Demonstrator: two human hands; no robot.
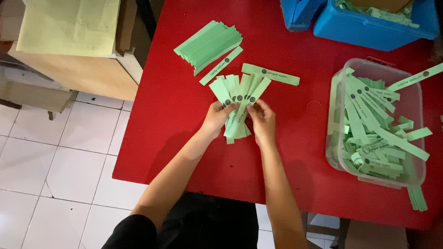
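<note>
A red table (184, 115) stands on a floor of white tiles (55, 157), and beside its left edge there is a pale wooden cabinet (83, 74) with a yellow sheet (69, 25) lying on top. Near the middle of the table, both hands hold one fan of green paper strips (237, 99): the left hand (214, 119) pinches the lower end with fingers closed on the strips, and the right hand (263, 122) closes on the same end from the other side, its thumb on top. The strips spread out at the far end, probably so that each printed end can be seen and counted, while the near ends stay together between the fingers. Just behind the fan, toward the far edge, lies a neat stack of green strips (207, 44), squared so it keeps order, and two single strips (270, 74) lie loose beside it. Near the right edge stands a clear plastic tub (417, 170) full of the same strips in a loose heap, some hanging over its rim; it is well apart from the hands but within reach. At the far right corner a blue bin (369, 27) holds more green paper
</note>
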